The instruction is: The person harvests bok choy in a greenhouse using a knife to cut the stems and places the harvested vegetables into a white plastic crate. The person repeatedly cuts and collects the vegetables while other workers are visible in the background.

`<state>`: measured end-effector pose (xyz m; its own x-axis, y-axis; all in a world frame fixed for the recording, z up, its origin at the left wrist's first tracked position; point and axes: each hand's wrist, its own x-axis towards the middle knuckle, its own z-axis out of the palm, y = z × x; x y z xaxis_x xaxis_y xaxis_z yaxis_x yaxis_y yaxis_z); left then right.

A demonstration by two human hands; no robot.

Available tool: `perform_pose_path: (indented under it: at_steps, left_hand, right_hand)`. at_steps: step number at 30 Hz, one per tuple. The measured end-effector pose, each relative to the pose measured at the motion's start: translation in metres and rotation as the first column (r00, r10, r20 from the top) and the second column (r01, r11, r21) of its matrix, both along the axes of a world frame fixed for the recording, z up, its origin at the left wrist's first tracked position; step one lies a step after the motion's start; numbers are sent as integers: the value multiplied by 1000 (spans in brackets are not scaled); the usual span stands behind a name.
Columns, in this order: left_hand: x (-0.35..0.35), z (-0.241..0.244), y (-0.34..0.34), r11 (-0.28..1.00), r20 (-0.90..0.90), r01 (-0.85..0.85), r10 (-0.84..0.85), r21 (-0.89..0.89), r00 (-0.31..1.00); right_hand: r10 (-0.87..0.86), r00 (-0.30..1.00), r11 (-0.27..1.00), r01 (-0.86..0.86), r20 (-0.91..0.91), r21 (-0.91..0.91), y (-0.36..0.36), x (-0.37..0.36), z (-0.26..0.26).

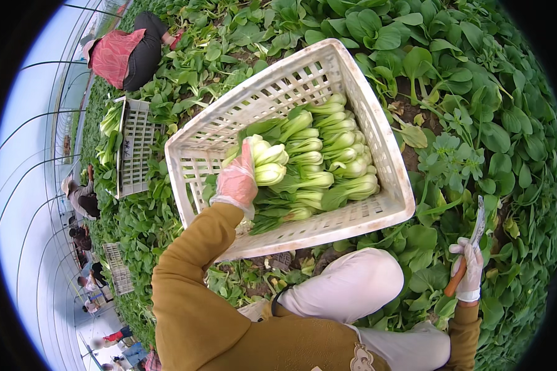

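A white plastic crate (283, 243) stands tilted in view before my knees, partly filled with rows of bok choy heads (348, 139). Inside its left part, my left hand (236, 181), in a thin clear glove, grips a bunch of bok choy (267, 162) with the pale bases towards the right. Their leaves are partly hidden by the hand. At the far right, beside the crate and over the growing plants, my gloved right hand (469, 266) holds a knife (479, 222) by its orange-brown handle, the curved blade pointing up in the picture.
Growing bok choy plants (473, 102) surround the crate. Another crate (137, 148) with cut greens stands at the left, near a person in a red top (116, 58) bending over the plants. A further crate (118, 269) and several people are at the far left, under the greenhouse hoops.
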<state>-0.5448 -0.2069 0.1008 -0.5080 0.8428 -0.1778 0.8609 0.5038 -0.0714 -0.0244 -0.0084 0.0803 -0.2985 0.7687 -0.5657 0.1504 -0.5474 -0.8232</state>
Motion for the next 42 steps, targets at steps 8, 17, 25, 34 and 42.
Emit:
perform_pose_path:
  at_steps: [8, 17, 25, 34, 42]
  left_hand:
    - [15, -102, -17, 883, 236, 85, 30, -462, 971]
    - [-16, 28, -6, 989, 207, 76, -48, -129, 977]
    - [10, 55, 16, 941, 216, 206, -267, 268, 939]
    - [82, -50, 24, 942, 470, 253, -126, -219, 874]
    - [86, -15, 59, 876, 501, 322, -112, -357, 858]
  right_hand:
    - [28, 999, 1000, -28, 22, -12, 2, 1, -3]
    - [39, 999, 999, -39, 18, -15, 1, -2, -5]
    - [51, 999, 999, -51, 11, -9, 3, -3, -7]
    - [20, 1000, 999, -20, -9, -37, 6, 1, -9]
    - [-19, 1000, 999, 19, -3, -50, 10, 4, -5]
